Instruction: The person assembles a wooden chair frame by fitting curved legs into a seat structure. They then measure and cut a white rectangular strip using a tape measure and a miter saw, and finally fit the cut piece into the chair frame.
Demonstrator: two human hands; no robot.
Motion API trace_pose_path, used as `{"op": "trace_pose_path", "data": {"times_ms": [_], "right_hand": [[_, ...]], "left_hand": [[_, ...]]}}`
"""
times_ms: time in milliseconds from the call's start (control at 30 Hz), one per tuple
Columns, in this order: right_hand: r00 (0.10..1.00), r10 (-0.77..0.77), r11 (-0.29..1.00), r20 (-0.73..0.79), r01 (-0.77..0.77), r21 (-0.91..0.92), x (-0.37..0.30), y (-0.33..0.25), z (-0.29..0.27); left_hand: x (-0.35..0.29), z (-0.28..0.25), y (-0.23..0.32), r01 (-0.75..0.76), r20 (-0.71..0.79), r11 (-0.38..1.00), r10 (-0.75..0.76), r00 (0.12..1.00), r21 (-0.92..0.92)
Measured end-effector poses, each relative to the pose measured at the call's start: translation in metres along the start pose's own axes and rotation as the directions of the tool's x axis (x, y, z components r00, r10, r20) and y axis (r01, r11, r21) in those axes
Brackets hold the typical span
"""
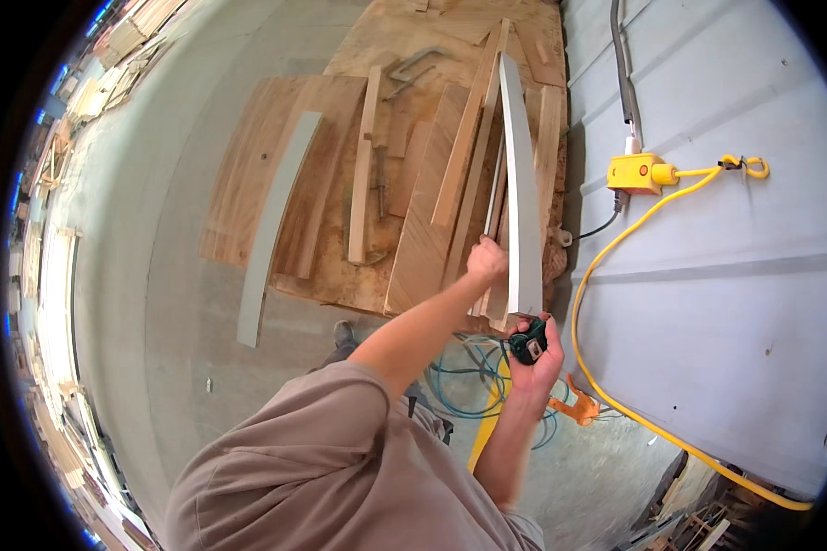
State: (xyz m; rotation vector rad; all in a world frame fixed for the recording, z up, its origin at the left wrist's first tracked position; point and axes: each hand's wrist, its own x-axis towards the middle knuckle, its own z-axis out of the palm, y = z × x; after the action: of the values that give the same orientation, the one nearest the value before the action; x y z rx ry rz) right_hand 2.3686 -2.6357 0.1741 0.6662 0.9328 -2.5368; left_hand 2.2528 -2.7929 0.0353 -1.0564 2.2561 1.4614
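Tape measure [527, 346] | right fingers [554, 342] clasp it | left fingers [491, 245]: can't tell | hose [444, 372] on floor [184, 321] | clamp [404, 66] on table [372, 41]

Two pale grey boards [277, 220] [522, 184] are showing, left and right. Two hands [489, 261] [549, 360] and one tape measure [527, 343] are showing near.

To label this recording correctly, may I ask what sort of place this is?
Probably a woodworking shop: wooden boards, apparent timber piles at far left, and a tape measure in the right hand.

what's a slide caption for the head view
Right hand holding a tape measure at the near end of a white board.
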Motion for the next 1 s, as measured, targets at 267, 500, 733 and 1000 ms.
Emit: {"op": "trace_pose_path", "data": {"times_ms": [267, 500, 733, 1000], "right_hand": [[0.998, 0.003, 0.995, 0.068, -0.009, 0.096, 0.003, -0.001, -0.005], [0.997, 0.006, 0.981, 0.075, -0.02, 0.191, -0.002, -0.02, 0.019], [0.996, 0.02, 0.991, 0.087, -0.032, 0.131, 0.005, -0.018, -0.002], [0.997, -0.009, 0.998, -0.082, 0.014, 0.055, 0.025, -0.015, -0.045]], "left_hand": [[-0.01, -0.003, -0.02, -0.143, -0.101, 0.974, 0.127, 0.987, -0.176], [-0.034, -0.037, 0.009, 0.213, 0.384, 0.955, -0.121, 0.916, -0.208], [-0.044, -0.024, 0.006, 0.203, 0.171, 0.923, -0.154, 0.973, -0.326], [-0.161, -0.115, -0.057, 0.099, 0.123, 0.984, -0.081, 0.989, -0.15]]}}
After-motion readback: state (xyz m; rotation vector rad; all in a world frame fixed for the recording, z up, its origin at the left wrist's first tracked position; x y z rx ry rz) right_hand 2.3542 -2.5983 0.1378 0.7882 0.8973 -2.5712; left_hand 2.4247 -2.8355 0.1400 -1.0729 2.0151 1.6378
